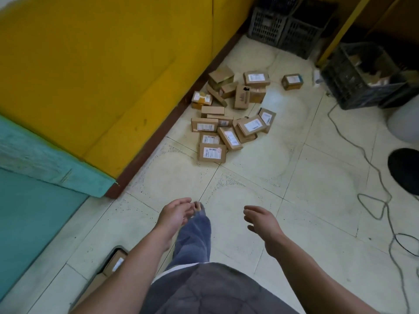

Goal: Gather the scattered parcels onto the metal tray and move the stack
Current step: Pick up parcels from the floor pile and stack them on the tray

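Several small cardboard parcels (229, 114) with white labels lie scattered on the tiled floor by the yellow wall. One parcel (292, 81) sits apart to the right. My left hand (173, 215) and my right hand (260, 219) hang in front of me, well short of the pile, both empty with fingers loosely apart. The metal tray (111, 257) lies on the floor at the lower left, mostly hidden behind my left forearm, with a labelled parcel (116, 262) in it.
Dark plastic crates (285, 30) stand at the back, another crate (360, 73) at the right. Grey cables (367, 164) trail across the floor on the right. A round black object (405, 168) and a white one (405, 121) sit at the right edge. A teal surface (34, 189) fills the left.
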`<state>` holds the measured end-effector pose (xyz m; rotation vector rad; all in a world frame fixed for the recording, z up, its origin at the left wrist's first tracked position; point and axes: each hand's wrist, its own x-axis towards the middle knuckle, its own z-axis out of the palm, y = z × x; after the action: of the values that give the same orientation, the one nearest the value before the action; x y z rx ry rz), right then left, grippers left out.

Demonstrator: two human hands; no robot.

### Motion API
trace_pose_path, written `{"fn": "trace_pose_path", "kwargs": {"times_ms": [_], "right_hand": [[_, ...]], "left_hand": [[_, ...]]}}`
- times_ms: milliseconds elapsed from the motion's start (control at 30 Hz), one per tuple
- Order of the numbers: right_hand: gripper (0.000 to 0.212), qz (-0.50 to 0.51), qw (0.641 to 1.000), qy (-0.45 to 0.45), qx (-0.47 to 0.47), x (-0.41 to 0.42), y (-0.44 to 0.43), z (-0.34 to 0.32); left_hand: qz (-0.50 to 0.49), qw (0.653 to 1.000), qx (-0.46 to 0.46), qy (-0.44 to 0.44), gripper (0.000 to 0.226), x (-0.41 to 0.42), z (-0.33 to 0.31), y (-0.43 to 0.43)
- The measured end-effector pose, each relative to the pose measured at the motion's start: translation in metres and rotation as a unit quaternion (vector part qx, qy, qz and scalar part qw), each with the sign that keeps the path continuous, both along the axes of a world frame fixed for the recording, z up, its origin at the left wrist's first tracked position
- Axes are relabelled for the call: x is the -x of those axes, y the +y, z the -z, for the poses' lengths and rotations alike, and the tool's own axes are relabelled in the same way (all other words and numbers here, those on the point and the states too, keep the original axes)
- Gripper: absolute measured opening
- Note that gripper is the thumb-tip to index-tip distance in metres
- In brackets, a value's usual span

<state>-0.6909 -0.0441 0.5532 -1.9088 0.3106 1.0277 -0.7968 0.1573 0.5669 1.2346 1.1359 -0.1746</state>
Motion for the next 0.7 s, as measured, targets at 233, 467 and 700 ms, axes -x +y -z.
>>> {"fn": "trace_pose_path", "kwargs": {"times_ms": [233,467,700], "right_hand": [[0.032,-0.030,0.998,-0.002,0.057,-0.133,0.063,0.021],[0.028,-0.025,0.997,0.043,0.058,-0.233,0.108,0.037],[0.016,-0.109,0.987,0.085,0.084,-0.340,0.146,0.088]], "left_hand": [[0.020,0.999,0.001,0.028,0.018,-0.128,0.028,0.076],[0.028,0.998,0.012,0.064,0.018,-0.224,0.045,0.126],[-0.027,0.995,0.021,0.094,0.023,-0.306,0.077,0.146]]}}
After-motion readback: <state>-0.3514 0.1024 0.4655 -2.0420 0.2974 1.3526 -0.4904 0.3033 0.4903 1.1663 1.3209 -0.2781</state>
